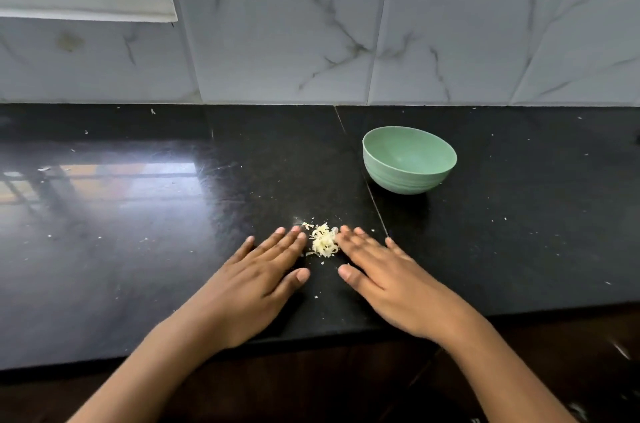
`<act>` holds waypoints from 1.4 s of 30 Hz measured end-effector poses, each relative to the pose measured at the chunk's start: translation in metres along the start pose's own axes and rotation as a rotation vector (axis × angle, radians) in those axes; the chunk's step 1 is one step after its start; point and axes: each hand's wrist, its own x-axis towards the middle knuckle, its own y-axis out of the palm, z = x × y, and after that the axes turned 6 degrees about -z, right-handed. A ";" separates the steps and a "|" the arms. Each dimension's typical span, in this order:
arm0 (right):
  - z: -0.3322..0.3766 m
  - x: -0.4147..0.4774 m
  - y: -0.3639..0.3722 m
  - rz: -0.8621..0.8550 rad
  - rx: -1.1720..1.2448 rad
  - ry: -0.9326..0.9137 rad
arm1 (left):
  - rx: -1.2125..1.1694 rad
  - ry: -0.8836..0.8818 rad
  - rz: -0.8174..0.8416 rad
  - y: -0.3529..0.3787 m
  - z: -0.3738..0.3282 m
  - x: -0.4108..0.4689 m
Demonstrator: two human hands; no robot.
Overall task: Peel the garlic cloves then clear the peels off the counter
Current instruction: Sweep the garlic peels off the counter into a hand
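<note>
Peels [323, 242] heaped between flat left hand [258, 279], right hand [388, 279], seemingly touching fingertips.

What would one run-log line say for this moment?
stage: clearing peels | left hand: flat on counter, left of peel pile | right hand: flat, opposite side | green bowl: behind, untouched

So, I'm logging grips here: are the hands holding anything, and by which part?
Nothing is held: the left hand and right hand lie flat on the counter, either side of the peels.
</note>
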 end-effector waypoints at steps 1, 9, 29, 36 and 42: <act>-0.002 -0.007 -0.001 -0.031 -0.014 0.020 | 0.006 -0.027 -0.044 0.000 0.001 -0.008; 0.026 -0.063 0.023 -0.016 -0.060 -0.324 | 0.052 -0.099 -0.320 0.019 -0.003 -0.065; 0.001 0.021 0.002 0.035 0.005 -0.041 | 0.212 -0.295 -0.187 0.017 -0.024 -0.030; 0.005 0.069 -0.009 -0.127 0.168 -0.133 | 0.143 -0.273 -0.239 0.017 -0.023 -0.031; 0.008 0.061 -0.001 -0.093 0.055 -0.372 | -0.117 -0.195 -0.379 0.018 -0.020 -0.045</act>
